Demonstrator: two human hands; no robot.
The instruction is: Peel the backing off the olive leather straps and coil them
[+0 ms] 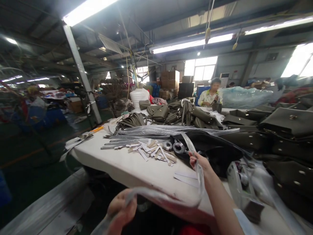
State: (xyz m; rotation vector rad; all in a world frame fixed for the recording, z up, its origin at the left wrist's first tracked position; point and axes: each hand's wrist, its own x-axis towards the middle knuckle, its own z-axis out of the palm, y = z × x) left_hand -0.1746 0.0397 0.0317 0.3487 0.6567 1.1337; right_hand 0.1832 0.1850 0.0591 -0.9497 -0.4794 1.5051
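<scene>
The left hand [123,206], low and near, is closed around one end of a long, pale, plastic-covered strip [201,182], though blur hides exactly how the fingers lie. From there the strip runs right along the near edge of the worktop [117,164], bends upward, and passes through the right hand [200,163], whose fingers are curled and pinching it; a further length sticks out on the far side of that grip. Just left of and beyond the right hand, two rolls of tape, a left one [167,145] and a right one [179,148], lie side by side, next to a loose heap of short white and tan slips [154,150]. A few pale slips [186,179] lie apart, nearer, just left of the right forearm. Farther back, more wrapped strips [144,133] stretch across the worktop, with dark straps [133,120] and olive bags [160,113] piled beyond them. A black item [215,147], limp and spread out, is just beyond the right hand, and a pale device [233,179] stands to the right of the right forearm. Many dark bags with metal studs [286,122] are stacked along the right side. At the far side sits another person [204,97] in a light patterned top, left of a heap of clear bluish plastic [244,96].
</scene>
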